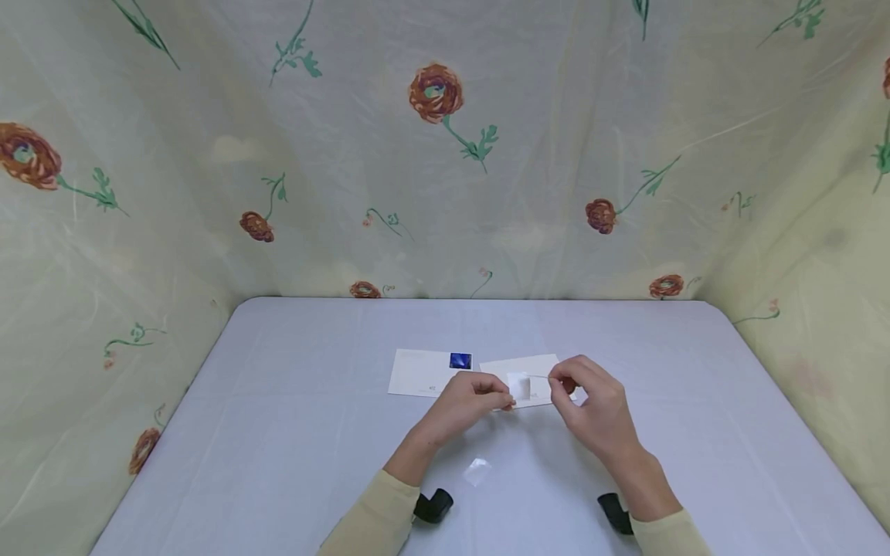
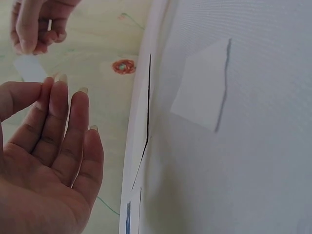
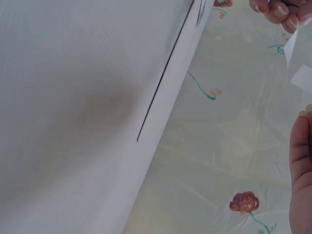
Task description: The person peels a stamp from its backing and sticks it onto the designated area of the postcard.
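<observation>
Above the table, my left hand (image 1: 478,394) pinches a small white paper square (image 1: 518,385) between thumb and fingertips; its other fingers are extended. My right hand (image 1: 591,398), to the right, pinches a second small white piece (image 3: 303,78), seen nearly edge-on as a thin line in the head view. In the right wrist view the left hand's piece (image 3: 290,48) hangs near it. Behind the hands lies a white rectangular envelope (image 1: 549,361), partly covered by them. Beside it on the left is another white envelope (image 1: 420,371) with a dark blue stamp (image 1: 460,361) in its upper right corner.
A small, shiny, translucent square (image 1: 477,471) lies on the white-covered table (image 1: 278,432), nearer the front. Black wrist bands (image 1: 434,506) show at both forearms. A flower-patterned curtain (image 1: 528,193) hangs around the table's back and sides.
</observation>
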A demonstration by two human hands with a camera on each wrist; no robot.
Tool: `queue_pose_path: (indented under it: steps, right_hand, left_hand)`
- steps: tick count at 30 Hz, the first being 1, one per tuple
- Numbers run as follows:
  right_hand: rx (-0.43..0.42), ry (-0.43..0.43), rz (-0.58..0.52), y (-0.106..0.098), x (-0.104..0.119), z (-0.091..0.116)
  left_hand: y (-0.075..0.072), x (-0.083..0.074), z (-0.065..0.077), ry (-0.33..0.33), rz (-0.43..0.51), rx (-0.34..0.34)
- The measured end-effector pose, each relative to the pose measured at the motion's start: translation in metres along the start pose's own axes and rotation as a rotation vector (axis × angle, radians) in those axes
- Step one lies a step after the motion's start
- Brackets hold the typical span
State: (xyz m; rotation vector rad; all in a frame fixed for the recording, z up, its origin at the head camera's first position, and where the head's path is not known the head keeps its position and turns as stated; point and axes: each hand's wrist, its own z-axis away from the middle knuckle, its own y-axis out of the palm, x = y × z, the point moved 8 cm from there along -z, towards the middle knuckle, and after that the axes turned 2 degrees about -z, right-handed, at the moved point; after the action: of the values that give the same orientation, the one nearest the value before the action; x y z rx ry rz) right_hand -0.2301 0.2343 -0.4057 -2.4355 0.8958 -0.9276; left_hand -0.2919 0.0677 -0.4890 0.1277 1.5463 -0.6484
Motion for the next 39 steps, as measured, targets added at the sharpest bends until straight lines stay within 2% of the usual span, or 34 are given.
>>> queue_pose_path:
  steps: [4,8,14,21,26,34,39]
  right_hand:
    - [0.007,0.0,-0.006,-0.006,-0.001,-0.002]
    - [0.07,0.02,-0.007,-0.004,-0.001,-0.003]
    - [0.24,0.068,-0.056,0.011,-0.005,0.0]
    - [0.506,0.22,-0.055,0.036,-0.013,0.01]
    - [0.598,0.233,-0.073,0.047,-0.01,0.015]
    - [0.727,0.225,-0.172,0.063,-0.004,0.025]
    - [0.871,0.269,-0.225,0.076,-0.002,0.036]
  left_hand:
    - [-0.003,-0.001,0.0,0.005,0.007,-0.017]
    - [-0.006,-0.002,-0.001,0.011,0.022,-0.041]
    - [-0.01,0.002,-0.003,0.013,0.032,-0.073]
    - [-0.015,0.0,-0.003,0.056,0.06,-0.108]
    - [-0.017,0.0,-0.003,0.047,0.073,-0.124]
    - [-0.017,0.001,-0.004,0.052,0.098,-0.136]
    - [-0.019,0.003,-0.004,0.053,0.101,-0.148]
